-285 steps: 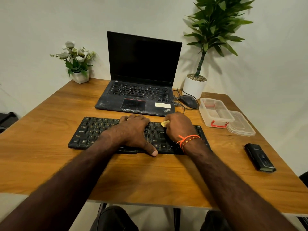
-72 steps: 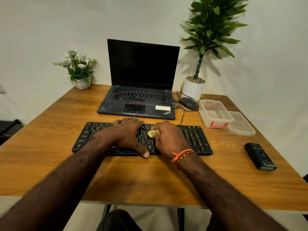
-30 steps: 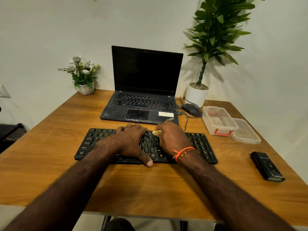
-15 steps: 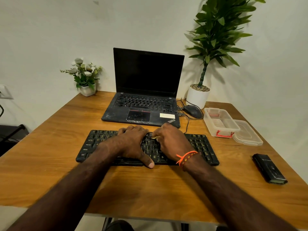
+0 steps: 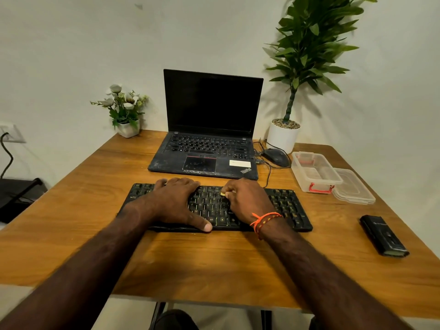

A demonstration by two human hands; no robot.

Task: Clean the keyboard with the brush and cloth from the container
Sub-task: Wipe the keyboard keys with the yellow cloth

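Note:
A black keyboard (image 5: 285, 206) lies flat on the wooden table (image 5: 214, 263), in front of the laptop. My left hand (image 5: 176, 201) rests flat on its left half, fingers spread, thumb at the front edge. My right hand (image 5: 247, 198) sits on the middle keys and grips a small yellow cloth (image 5: 223, 193); only a corner of it shows at the fingertips. The clear plastic container (image 5: 314, 171) stands open at the right, its lid (image 5: 352, 186) beside it. No brush is in sight.
An open black laptop (image 5: 209, 148) stands behind the keyboard, with a wired mouse (image 5: 276, 157) to its right. A tall potted plant (image 5: 285, 136) and a small flower pot (image 5: 127, 129) stand at the back. A black case (image 5: 383, 235) lies at the right edge.
My right hand with the cloth has moved over the middle keys, from the right toward the centre. The left hand has stayed on the keyboard. My head has tilted up a little.

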